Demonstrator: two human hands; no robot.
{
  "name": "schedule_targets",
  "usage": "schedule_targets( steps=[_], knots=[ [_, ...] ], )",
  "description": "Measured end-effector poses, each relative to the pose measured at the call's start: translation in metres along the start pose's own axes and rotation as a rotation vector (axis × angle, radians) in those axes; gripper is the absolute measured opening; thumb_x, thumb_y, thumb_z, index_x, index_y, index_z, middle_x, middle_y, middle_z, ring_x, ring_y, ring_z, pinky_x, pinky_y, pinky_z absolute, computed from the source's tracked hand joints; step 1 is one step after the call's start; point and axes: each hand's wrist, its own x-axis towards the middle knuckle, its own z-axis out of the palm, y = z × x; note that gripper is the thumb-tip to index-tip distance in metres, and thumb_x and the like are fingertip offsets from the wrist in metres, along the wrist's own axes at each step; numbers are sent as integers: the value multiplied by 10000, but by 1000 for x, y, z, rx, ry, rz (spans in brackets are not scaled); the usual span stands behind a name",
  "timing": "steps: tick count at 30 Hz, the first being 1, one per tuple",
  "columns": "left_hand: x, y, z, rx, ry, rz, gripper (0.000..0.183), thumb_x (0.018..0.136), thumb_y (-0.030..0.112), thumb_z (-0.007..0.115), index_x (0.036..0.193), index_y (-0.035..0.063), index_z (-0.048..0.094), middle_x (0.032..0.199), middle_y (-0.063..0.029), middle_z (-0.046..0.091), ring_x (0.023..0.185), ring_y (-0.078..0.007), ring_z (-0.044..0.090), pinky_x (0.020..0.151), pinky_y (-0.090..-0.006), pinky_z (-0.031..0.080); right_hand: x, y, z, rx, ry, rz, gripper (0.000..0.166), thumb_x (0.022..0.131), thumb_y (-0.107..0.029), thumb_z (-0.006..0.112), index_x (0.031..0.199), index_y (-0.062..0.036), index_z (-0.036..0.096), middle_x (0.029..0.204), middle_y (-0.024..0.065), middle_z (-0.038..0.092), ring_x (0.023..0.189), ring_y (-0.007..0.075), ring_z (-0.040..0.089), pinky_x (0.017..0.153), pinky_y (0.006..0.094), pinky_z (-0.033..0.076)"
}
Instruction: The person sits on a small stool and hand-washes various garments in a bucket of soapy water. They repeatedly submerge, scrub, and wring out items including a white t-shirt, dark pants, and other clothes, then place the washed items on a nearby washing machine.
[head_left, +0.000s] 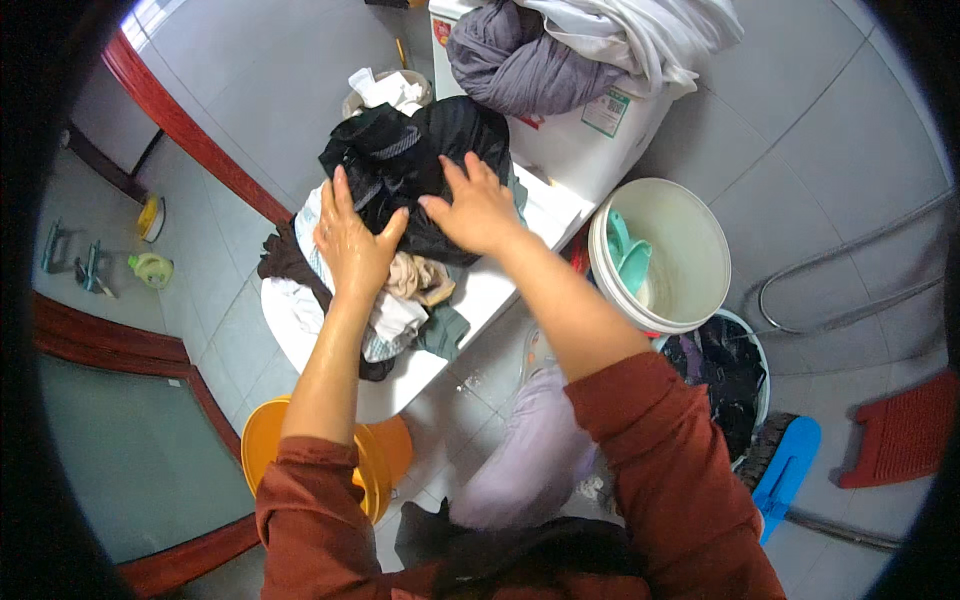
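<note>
My left hand (352, 244), wet and with its fingers apart, is over the left edge of a black garment (450, 142). My right hand (480, 206) is spread over the right side of the same garment. Neither hand grips the cloth; whether the palms press on it cannot be told. A ribbed grey band shows on the bunched black fabric. Beneath it lies a clothes pile with a beige cloth (421, 277), a dark brown cloth (281, 255) and a grey-green cloth (444, 330). The pile rests on a white, round-fronted fixture (397, 382), apparently a closed toilet.
Grey cloth (525, 64) and white cloth (637, 34) top the white tank behind. At right stand a white bucket (675, 247) holding a teal scoop (635, 266), a tub of dark laundry (716, 375) and a blue brush (787, 465). Orange buckets (262, 435) stand lower left.
</note>
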Motion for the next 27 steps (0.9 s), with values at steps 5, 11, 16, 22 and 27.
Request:
schedule_targets(
  steps=[5,11,16,22,27],
  knots=[
    [8,2,10,-73,-117,-25,839,658,386,668,1280,-28,283,1266,-222,363,1184,-331,345,993,-387,239,-44,49,-24,439,253,-89,519,757,-370,570,1163,-60,480,1278,214,361,1188,360,334,983,391,271],
    [14,-13,-4,-143,-19,26,854,671,387,691,1255,-79,277,1277,-271,312,1193,-363,307,1012,-398,225,-269,171,-45,220,589,223,238,765,-113,563,989,-33,561,1030,129,557,926,221,550,775,284,430],
    [-29,137,-43,-279,220,377,577,745,213,649,1202,-25,388,1188,-195,424,1132,-303,387,974,-382,281,-468,266,-36,128,449,966,224,694,-140,599,887,-27,599,914,140,601,860,277,573,763,357,448],
    [-160,345,-2,-892,-750,680,437,697,134,640,1105,55,504,1208,-172,433,1135,-302,405,950,-368,309,-525,319,-13,266,469,1112,212,721,-164,602,887,-32,598,900,134,605,848,265,579,744,345,455],
    [-211,374,30,-1028,-1100,415,387,712,136,626,1075,52,522,1213,-204,415,1145,-298,396,955,-358,292,-477,363,-44,165,546,1030,256,760,-149,584,981,-21,564,1014,145,565,922,249,555,768,340,449]
  ],
)
